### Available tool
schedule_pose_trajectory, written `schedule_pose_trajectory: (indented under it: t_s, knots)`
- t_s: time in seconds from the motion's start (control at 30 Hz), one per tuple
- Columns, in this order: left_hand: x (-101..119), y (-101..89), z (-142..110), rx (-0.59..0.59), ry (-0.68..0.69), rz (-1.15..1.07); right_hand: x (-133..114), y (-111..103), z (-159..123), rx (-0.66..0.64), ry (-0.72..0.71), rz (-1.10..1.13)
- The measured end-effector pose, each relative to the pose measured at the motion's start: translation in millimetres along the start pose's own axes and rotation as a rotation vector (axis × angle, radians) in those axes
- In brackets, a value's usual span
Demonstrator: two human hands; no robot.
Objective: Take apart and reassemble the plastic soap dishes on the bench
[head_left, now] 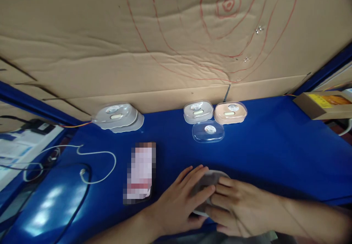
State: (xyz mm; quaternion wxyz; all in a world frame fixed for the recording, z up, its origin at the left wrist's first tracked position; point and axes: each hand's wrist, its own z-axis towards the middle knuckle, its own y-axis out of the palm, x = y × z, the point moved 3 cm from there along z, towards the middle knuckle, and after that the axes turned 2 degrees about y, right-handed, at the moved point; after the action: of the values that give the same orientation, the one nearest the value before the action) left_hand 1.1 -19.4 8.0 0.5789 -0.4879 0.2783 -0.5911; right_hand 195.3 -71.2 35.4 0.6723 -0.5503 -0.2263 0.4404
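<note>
A blue table (pixel 275 152) holds a clear lid (pixel 208 131) mid-surface. Just behind the lid sit a grey box (pixel 198 111) and a peach box (pixel 230 112); far left, another grey box (pixel 118 117); nearer left, a phone (pixel 140 171) and white cable (pixel 93 163).

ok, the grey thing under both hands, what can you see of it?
The grey case is mostly covered. It looks like a rounded, matte plastic piece, lying flat on the blue table near its front edge. The left hand and right hand both lie on top, fingers spread across it. Details underneath are hidden.
</note>
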Motion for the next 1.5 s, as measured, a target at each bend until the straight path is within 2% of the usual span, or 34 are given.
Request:
schedule_pose_trajectory:
  t_s: [0.1,0.23,0.33,0.5,0.67,0.87,0.97,1.03,1.1,1.2,1.33,1.5]
  knots:
    - [-4.1,-1.4,-0.1,-0.022,-0.048,0.024,-0.4,3.4,2.5,0.05,-0.052,-0.175]
    - [-10.3,-6.5,1.5,-0.01,-0.187,0.089,15.2,2.0,4.9,0.077,-0.058,-0.223]
    - [-16.0,-6.8,1.7,0.017,-0.3,0.075,32.9,-0.7,6.2,0.087,-0.007,-0.126]
    - [-19.7,-1.5,-2.3,0.042,-0.428,0.008,48.2,-5.3,5.6,0.08,0.092,0.198]
    - [-15.6,-1.6,-5.3,0.08,-0.478,-0.015,49.1,-8.8,2.6,0.054,0.174,0.26]
    - [-19.6,-2.2,-2.8,-0.033,-0.482,0.021,51.8,-11.2,3.9,-0.024,0.181,0.299]
    - [-20.0,-4.1,-0.8,-0.058,-0.454,0.01,60.2,-14.0,2.3,0.042,0.156,0.294]
    - [-18.1,-6.2,-0.7,-0.041,-0.445,0.003,72.2,-14.7,-1.1,0.13,0.234,0.219]
    - [-15.4,-8.1,-1.8,-0.006,-0.448,0.01,87.6,-12.6,-6.1,0.175,0.379,0.104]
    - [-13.3,-8.8,-4.7,0.046,-0.464,0.03,108.4,-6.2,-14.3,0.117,0.551,-0.039]
    - [-16.7,-6.7,-6.7,0.105,-0.492,0.022,123.1,-2.0,-22.8,0.058,0.599,-0.07]
    - [-22.6,-3.9,-7.7,0.107,-0.52,-0.075,131.3,-12.0,-26.5,0.182,0.647,0.002]
